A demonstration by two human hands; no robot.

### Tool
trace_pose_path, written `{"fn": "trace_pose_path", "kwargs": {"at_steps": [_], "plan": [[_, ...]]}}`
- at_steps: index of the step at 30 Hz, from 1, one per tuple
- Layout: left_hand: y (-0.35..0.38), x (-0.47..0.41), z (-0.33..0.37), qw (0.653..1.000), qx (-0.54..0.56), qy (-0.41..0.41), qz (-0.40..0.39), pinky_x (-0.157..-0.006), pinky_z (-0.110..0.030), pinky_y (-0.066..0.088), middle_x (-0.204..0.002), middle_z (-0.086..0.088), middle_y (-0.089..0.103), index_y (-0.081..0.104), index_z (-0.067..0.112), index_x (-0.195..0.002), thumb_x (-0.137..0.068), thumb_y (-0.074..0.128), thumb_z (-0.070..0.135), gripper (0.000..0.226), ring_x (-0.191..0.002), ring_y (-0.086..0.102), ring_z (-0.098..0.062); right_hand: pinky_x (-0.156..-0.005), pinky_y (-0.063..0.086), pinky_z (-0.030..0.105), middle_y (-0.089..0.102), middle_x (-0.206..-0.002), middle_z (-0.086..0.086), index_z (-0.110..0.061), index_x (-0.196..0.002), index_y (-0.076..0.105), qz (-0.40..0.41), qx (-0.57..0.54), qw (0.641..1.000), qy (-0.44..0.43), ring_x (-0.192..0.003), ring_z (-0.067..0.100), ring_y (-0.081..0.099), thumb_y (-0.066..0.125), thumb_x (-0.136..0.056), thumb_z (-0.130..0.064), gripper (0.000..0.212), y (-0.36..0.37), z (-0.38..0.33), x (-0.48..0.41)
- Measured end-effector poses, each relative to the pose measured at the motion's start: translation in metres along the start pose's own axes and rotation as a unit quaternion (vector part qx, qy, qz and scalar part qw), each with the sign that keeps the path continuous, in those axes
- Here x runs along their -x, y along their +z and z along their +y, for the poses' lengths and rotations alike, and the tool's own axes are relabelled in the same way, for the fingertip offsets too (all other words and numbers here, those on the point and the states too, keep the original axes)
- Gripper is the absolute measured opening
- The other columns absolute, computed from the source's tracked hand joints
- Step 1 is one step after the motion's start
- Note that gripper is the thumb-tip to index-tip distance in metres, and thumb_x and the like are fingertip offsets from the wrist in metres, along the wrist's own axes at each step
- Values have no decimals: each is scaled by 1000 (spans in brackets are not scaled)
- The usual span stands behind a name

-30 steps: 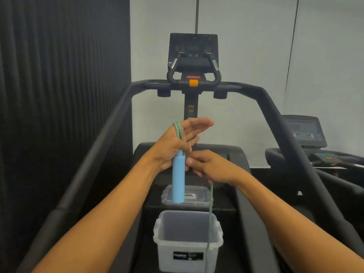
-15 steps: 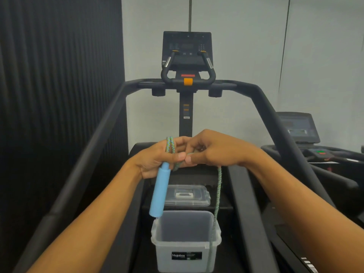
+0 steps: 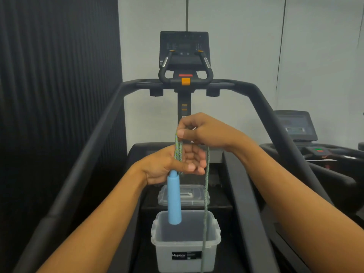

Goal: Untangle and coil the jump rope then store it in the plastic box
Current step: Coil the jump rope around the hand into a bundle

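Observation:
My left hand point(image 3: 173, 167) grips a few loops of the green braided jump rope point(image 3: 206, 194), and the rope's light blue handle point(image 3: 174, 200) hangs down from it, tip over the box. Just above, my right hand point(image 3: 204, 133) pinches the top of the loops between thumb and fingers. One long strand drops from my right hand past the front of the open translucent plastic box point(image 3: 157, 232), which stands on the treadmill belt below my hands. The rope's other end is out of view.
The box's clear lid point(image 3: 197, 194) lies on the belt just beyond the box. Black treadmill side rails point(image 3: 94, 146) run along both sides and the console point(image 3: 185, 50) stands ahead. A second treadmill point(image 3: 297, 127) is at the right.
My right hand has risen above the left, pulling the rope loops up. My left hand dropped slightly and the blue handle now hangs straight down over the box.

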State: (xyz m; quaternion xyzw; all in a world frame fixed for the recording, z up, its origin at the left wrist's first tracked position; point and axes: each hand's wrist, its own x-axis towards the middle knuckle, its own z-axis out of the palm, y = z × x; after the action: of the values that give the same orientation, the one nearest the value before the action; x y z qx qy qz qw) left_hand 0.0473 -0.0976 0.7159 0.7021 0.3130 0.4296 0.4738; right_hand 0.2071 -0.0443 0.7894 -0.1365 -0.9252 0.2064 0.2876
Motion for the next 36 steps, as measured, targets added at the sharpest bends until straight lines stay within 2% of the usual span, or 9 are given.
{"fn": "trace_pose_path", "kwargs": {"at_steps": [3, 6, 9, 13, 16, 21, 26, 29, 36], "plan": [[3, 1, 4, 999, 29, 30, -6, -105, -42, 51, -102, -12, 70, 63, 4, -105, -84, 51, -23, 37, -97, 70, -24, -48, 37, 17, 57, -74, 12, -13, -79, 63, 25, -119, 992, 18, -52, 6, 47, 57, -102, -13, 24, -1, 15, -2], [9, 0, 9, 997, 43, 62, -24, -104, -39, 50, -113, -14, 71, 63, 4, -112, -84, 45, -27, 45, -109, 70, -28, -54, 43, 23, 58, -84, 17, -16, -81, 63, 27, -208, 978, 20, -66, 22, 51, 57, -100, -15, 20, 4, 29, -1], [17, -5, 15, 994, 37, 99, -32, -112, -42, 43, -132, -20, 64, 55, 4, -135, -85, 46, -26, 59, -127, 59, -35, -60, 51, 20, 60, -78, 7, -10, -88, 60, 16, -261, 965, -3, -65, 13, 60, 50, -100, -4, 17, 13, 36, -2], [17, -9, 25, 993, 11, 116, -35, -114, -41, 41, -139, -22, 58, 42, 5, -148, -85, 46, -26, 71, -135, 52, -35, -67, 57, 23, 69, -86, 5, -8, -94, 63, 6, -399, 917, 13, -78, 16, 69, 42, -104, -20, 26, 22, 44, 7], [13, -10, 30, 993, 9, 117, -30, -113, -40, 43, -142, -19, 58, 40, 5, -150, -85, 42, -29, 73, -136, 52, -33, -56, 51, 20, 71, -84, -1, -14, -97, 63, 42, -393, 917, 48, -73, 12, 66, 32, -110, -17, 34, 33, 50, 11], [13, -12, 38, 990, -13, 138, -3, -119, -41, 34, -152, -18, 48, 35, 3, -152, -85, 41, -30, 75, -144, 43, -29, -50, 15, 28, 37, -59, -1, -19, -76, 55, 6, -348, 935, 75, -49, 9, 25, 36, -103, -5, 36, 49, 54, 12], [8, -16, 39, 986, -64, 151, 27, -125, -47, 19, -158, -10, 41, 31, 10, -156, -82, 41, -28, 84, -149, 35, -22, -44, 23, 21, 38, -60, -5, -28, -88, 71, -39, -308, 947, 79, -49, 9, 26, 45, -108, -30, 33, 65, 55, 28], [-3, -14, 33, 990, -71, 121, 25, -125, -45, 18, -157, -9, 43, 31, 12, -156, -84, 42, -28, 83, -149, 35, -20, -45, 26, 23, 37, -62, -3, -3, -107, 63, -34, -230, 969, 83, -50, 10, 27, 45, -108, -33, 35, 58, 52, 34], [-17, -8, 25, 995, -55, 78, 15, -119, -34, 32, -154, -10, 48, 31, 19, -156, -83, 69, -2, 85, -145, 41, -23, -48, 40, 25, 46, -58, -6, -10, -94, 68, -62, -81, 992, 73, -45, 6, 40, 51, -105, -29, 28, 42, 34, 42]]}}
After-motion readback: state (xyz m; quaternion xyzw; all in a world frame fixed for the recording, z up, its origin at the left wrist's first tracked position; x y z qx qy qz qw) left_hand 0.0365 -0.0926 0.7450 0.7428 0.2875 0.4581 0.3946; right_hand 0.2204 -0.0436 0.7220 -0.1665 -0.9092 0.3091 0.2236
